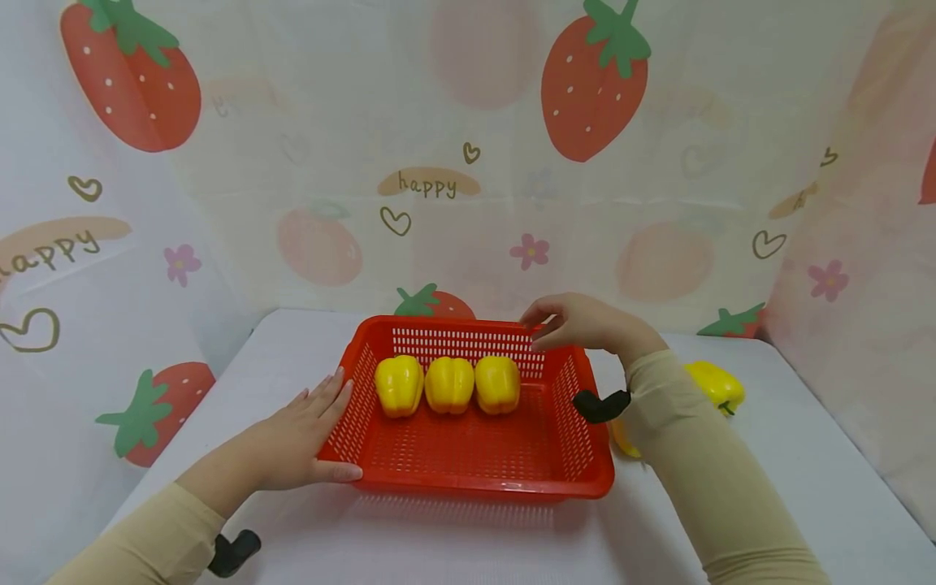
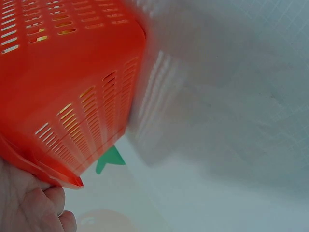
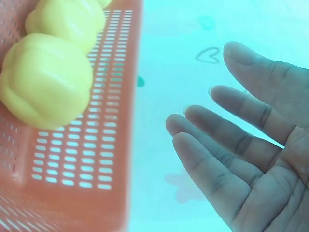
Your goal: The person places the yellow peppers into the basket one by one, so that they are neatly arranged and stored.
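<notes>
A red plastic basket (image 1: pixel 468 484) with slotted walls stands on the table. Inside it, three yellow bell peppers (image 1: pixel 449 386) sit side by side in a row toward the back wall. My left hand (image 1: pixel 296 439) rests on the basket's left rim, fingers extended along it and thumb at the front left corner. The left wrist view has part of that hand (image 2: pixel 31 205) against the rim. Above the back right corner hovers my right hand (image 1: pixel 578 321), holding nothing. In the right wrist view this hand (image 3: pixel 251 154) has its fingers spread, apart from the peppers (image 3: pixel 46 79).
On the white table (image 1: pixel 797 455), to the right of the basket, lies another yellow bell pepper (image 1: pixel 712 386). A further yellow piece (image 1: pixel 623 439) is mostly hidden by the right sleeve. A strawberry-printed cloth (image 1: pixel 468 244) hangs behind and at both sides.
</notes>
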A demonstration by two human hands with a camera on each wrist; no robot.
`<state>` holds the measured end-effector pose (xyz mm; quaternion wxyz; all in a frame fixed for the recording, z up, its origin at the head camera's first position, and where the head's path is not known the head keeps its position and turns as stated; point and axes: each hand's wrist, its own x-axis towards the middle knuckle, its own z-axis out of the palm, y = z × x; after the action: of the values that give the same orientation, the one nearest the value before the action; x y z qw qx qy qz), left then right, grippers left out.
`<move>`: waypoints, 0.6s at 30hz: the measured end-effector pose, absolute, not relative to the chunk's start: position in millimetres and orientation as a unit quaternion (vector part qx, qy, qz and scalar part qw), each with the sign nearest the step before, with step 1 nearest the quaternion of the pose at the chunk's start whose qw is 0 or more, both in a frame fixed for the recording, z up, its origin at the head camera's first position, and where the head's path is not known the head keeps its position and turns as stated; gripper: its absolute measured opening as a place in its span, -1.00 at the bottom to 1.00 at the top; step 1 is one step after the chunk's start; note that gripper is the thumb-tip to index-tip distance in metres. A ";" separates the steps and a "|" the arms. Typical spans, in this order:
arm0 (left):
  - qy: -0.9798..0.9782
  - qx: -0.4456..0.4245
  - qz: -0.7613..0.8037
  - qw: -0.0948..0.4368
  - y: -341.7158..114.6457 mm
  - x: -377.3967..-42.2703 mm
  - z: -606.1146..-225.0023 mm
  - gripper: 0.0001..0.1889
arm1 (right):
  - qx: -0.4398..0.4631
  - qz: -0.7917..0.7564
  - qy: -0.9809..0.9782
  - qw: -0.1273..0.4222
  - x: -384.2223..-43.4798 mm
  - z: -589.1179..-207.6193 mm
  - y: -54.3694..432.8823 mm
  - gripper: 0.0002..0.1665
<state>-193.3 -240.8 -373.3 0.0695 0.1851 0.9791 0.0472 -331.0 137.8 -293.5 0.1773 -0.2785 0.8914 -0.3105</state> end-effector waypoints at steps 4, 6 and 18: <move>0.979 0.184 0.048 0.070 -240.9 -193.1 -373.0 0.26 | -0.272 -0.315 0.892 0.175 -327.3 -285.9 145.1 -0.56; 0.980 0.182 0.049 0.071 -240.8 -193.2 -372.7 0.26 | -0.270 -0.318 0.892 0.172 -326.4 -283.2 149.6 -0.56; 0.980 0.182 0.046 0.071 -242.3 -194.9 -375.1 0.27 | -0.237 -0.316 0.905 0.160 -320.5 -282.7 187.2 -0.53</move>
<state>-194.9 -242.3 -375.1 0.0705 0.1825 0.9796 0.0463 -320.5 187.2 -282.7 0.1598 -0.2368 0.9048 -0.3159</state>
